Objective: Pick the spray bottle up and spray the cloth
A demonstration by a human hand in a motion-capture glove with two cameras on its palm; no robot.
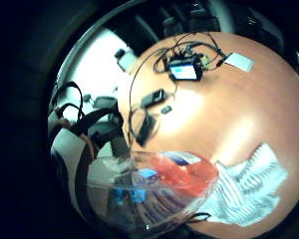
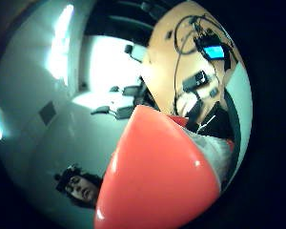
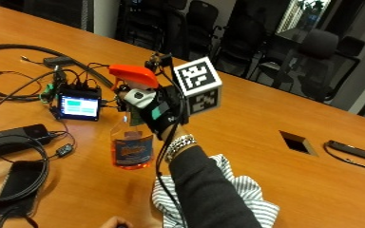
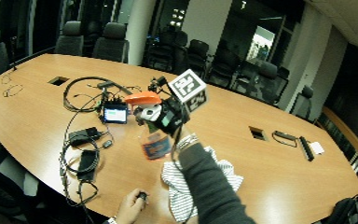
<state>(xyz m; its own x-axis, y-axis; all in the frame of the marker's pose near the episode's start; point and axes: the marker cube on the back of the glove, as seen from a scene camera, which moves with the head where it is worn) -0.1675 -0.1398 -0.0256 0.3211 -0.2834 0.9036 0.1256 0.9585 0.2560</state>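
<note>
My gloved right hand [image 3: 157, 111] grips the neck of a clear spray bottle [image 3: 132, 145] holding orange liquid, just under its orange trigger head [image 3: 134, 75]. The bottle hangs upright a little above the wooden table [image 3: 264, 104]. A white cloth with grey stripes [image 3: 245, 190] lies crumpled on the table beneath my forearm, to the right of the bottle. In the little finger side palm view the bottle [image 1: 159, 189] is close to the palm, with the cloth [image 1: 249, 184] on the table beside it. The orange head [image 2: 157, 176] fills the thumb side palm view.
A small device with a lit screen [image 3: 79, 105] sits left of the bottle amid cables. A black power pack [image 3: 14, 134] and a phone [image 3: 14, 180] lie near the table's front left. The bare left hand [image 3: 116, 222] rests at the near edge. A cable cutout [image 3: 294, 141] is at right.
</note>
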